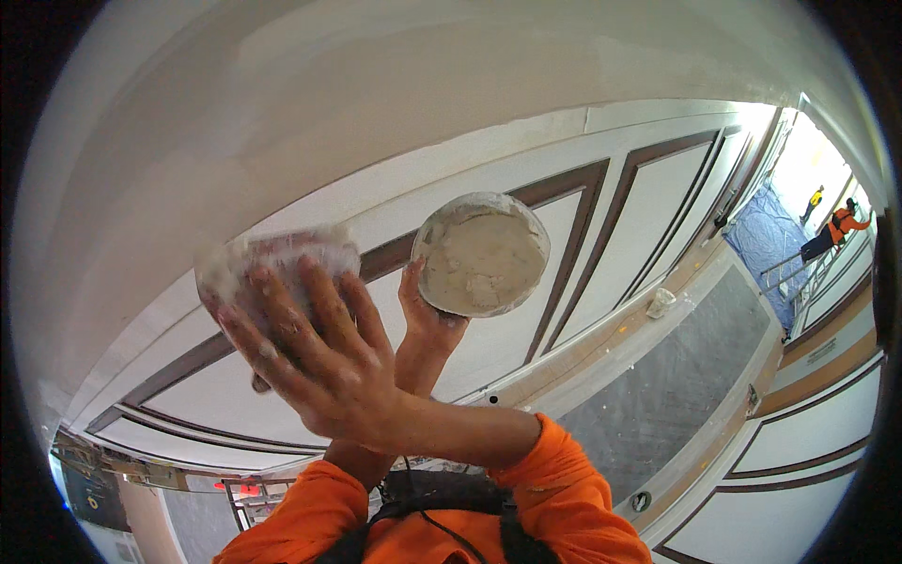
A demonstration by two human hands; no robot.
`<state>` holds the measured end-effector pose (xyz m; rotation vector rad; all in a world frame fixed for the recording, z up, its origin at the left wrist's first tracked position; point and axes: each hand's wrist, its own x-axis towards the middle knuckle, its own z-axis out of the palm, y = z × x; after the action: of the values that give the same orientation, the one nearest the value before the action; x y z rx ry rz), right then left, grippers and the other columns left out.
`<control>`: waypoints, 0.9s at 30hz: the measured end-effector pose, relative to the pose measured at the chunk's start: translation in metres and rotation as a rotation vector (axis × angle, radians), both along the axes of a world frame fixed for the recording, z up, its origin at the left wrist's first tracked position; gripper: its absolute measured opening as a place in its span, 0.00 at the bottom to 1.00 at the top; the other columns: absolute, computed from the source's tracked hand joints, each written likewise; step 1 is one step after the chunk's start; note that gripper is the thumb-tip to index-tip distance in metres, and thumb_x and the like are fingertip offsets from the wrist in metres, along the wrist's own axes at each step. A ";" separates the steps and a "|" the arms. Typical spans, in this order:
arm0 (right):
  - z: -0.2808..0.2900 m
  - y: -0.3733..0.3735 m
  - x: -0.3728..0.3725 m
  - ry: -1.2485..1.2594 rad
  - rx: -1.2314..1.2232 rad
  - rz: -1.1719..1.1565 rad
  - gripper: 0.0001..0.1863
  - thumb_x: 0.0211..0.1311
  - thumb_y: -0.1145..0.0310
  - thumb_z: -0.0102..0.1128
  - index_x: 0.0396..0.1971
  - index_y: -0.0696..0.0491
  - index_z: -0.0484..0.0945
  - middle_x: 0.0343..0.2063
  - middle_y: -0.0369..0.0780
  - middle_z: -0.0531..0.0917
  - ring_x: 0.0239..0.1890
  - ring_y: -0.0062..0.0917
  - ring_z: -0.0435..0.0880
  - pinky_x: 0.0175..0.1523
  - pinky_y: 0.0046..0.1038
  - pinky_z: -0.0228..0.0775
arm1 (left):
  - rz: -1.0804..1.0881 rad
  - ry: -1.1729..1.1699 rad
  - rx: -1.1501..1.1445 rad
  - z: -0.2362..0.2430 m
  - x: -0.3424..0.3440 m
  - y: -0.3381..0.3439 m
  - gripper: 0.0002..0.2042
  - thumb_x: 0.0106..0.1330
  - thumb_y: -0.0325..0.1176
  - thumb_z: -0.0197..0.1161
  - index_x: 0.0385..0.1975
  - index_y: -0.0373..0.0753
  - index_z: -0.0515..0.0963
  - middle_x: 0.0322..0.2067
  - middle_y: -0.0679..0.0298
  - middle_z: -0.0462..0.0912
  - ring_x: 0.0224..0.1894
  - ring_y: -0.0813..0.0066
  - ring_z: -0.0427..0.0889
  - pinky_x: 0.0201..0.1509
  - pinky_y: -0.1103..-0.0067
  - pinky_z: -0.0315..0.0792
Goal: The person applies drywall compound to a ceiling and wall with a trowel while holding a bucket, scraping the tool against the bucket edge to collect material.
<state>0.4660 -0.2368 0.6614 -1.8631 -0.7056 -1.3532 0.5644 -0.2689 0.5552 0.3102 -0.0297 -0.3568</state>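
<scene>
My forearms cross, the right in front of the left. My left hand (431, 320) holds up a round bowl (434, 293) of off-white filler (489, 261) from below. Further left, my right hand (329, 352) presses a broad putty knife (296, 246) toward the pale curved surface (216, 113) overhead. Its fingers spread across the back of the blade, which is coated in white filler and blurred by motion. A handle end (260, 383) shows beside the palm. Filler is smeared on the fingers.
White panelled walls (648, 202) with dark trim line the corridor. Grey covering (667, 376) lies on the floor, with a pale lump (660, 303) near the wall. At the far right, a person in orange (834, 228) stands on a ladder above blue sheeting (766, 235); another person (814, 202) is behind.
</scene>
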 end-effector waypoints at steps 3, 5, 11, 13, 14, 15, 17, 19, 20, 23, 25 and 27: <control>-0.017 -0.028 0.017 -0.107 0.060 -0.188 0.27 0.54 0.61 0.52 0.57 0.44 0.69 0.60 0.44 0.65 0.62 0.48 0.60 0.62 0.50 0.53 | 0.054 -0.254 0.152 -0.002 0.000 0.015 0.26 0.60 0.45 0.56 0.56 0.39 0.64 0.57 0.57 0.67 0.59 0.61 0.65 0.62 0.68 0.61; -0.006 -0.053 0.040 -0.166 0.244 -0.301 0.26 0.54 0.66 0.50 0.57 0.45 0.69 0.60 0.43 0.65 0.63 0.43 0.60 0.63 0.47 0.53 | 0.089 -0.354 0.237 -0.006 -0.003 0.035 0.27 0.60 0.46 0.56 0.57 0.39 0.64 0.57 0.56 0.67 0.59 0.60 0.65 0.62 0.68 0.61; 0.007 0.042 0.056 -0.177 0.102 -0.374 0.24 0.60 0.67 0.46 0.59 0.45 0.66 0.62 0.42 0.62 0.65 0.37 0.58 0.65 0.48 0.48 | 0.028 -0.228 0.137 -0.009 -0.008 0.089 0.27 0.58 0.49 0.53 0.56 0.42 0.65 0.56 0.59 0.68 0.58 0.61 0.66 0.59 0.64 0.63; 0.012 0.049 0.031 -0.141 0.098 -0.342 0.24 0.62 0.66 0.44 0.60 0.46 0.64 0.62 0.43 0.62 0.64 0.38 0.59 0.65 0.46 0.48 | -0.046 -0.259 0.109 0.011 -0.009 0.083 0.27 0.58 0.50 0.53 0.55 0.44 0.66 0.55 0.61 0.68 0.58 0.62 0.66 0.58 0.62 0.64; 0.004 0.048 0.029 -0.068 0.202 -0.355 0.25 0.62 0.67 0.43 0.60 0.48 0.63 0.62 0.44 0.62 0.64 0.37 0.60 0.65 0.43 0.49 | -0.028 -0.240 0.112 0.003 -0.011 0.100 0.27 0.58 0.51 0.52 0.55 0.44 0.66 0.55 0.61 0.68 0.58 0.62 0.67 0.58 0.62 0.64; -0.004 0.039 0.026 0.006 0.305 -0.371 0.25 0.62 0.68 0.42 0.61 0.51 0.62 0.61 0.45 0.63 0.63 0.36 0.62 0.65 0.39 0.51 | -0.007 -0.217 0.122 -0.006 -0.011 0.113 0.27 0.57 0.51 0.52 0.55 0.45 0.66 0.55 0.62 0.68 0.58 0.62 0.67 0.58 0.61 0.64; 0.009 0.012 0.024 0.058 0.564 -0.426 0.27 0.58 0.74 0.39 0.60 0.57 0.61 0.59 0.48 0.65 0.60 0.36 0.66 0.64 0.32 0.55 | 0.028 -0.181 0.163 -0.010 -0.011 0.132 0.27 0.57 0.52 0.51 0.55 0.46 0.67 0.55 0.63 0.69 0.57 0.63 0.67 0.57 0.60 0.65; 0.042 -0.049 0.038 -0.074 0.679 -0.555 0.30 0.48 0.79 0.38 0.57 0.61 0.64 0.56 0.51 0.69 0.56 0.39 0.71 0.63 0.30 0.57 | 0.027 -0.119 0.228 0.008 -0.022 0.135 0.28 0.56 0.53 0.50 0.55 0.47 0.67 0.55 0.63 0.69 0.57 0.63 0.67 0.56 0.59 0.65; 0.048 -0.087 0.054 -0.110 0.672 -0.673 0.29 0.46 0.79 0.38 0.55 0.61 0.67 0.53 0.52 0.72 0.54 0.39 0.73 0.61 0.30 0.59 | -0.002 -0.144 0.217 0.012 -0.025 0.133 0.28 0.56 0.53 0.51 0.56 0.47 0.66 0.55 0.63 0.69 0.57 0.63 0.67 0.57 0.59 0.65; 0.054 -0.073 0.062 -0.070 0.619 -0.564 0.30 0.44 0.80 0.42 0.54 0.55 0.69 0.53 0.48 0.73 0.53 0.41 0.73 0.56 0.31 0.66 | -0.019 -0.181 0.200 0.014 -0.027 0.144 0.29 0.56 0.54 0.50 0.56 0.45 0.65 0.55 0.62 0.69 0.57 0.63 0.67 0.57 0.61 0.65; 0.049 -0.026 0.056 -0.165 0.414 -0.618 0.29 0.45 0.79 0.45 0.53 0.51 0.71 0.54 0.45 0.73 0.54 0.42 0.73 0.56 0.33 0.66 | -0.016 -0.185 0.191 0.015 -0.030 0.151 0.30 0.56 0.52 0.49 0.57 0.43 0.65 0.53 0.61 0.70 0.57 0.62 0.67 0.58 0.64 0.64; 0.032 0.048 0.045 -0.197 0.314 -0.535 0.29 0.45 0.79 0.49 0.54 0.48 0.71 0.56 0.43 0.70 0.58 0.42 0.68 0.59 0.41 0.60 | -0.014 -0.173 0.181 0.007 -0.031 0.161 0.30 0.56 0.52 0.49 0.56 0.42 0.65 0.53 0.61 0.70 0.57 0.62 0.67 0.58 0.64 0.64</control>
<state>0.5105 -0.1887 0.6931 -1.7377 -0.0615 -1.8793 0.5338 -0.1076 0.5620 0.5198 -0.1701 -0.3469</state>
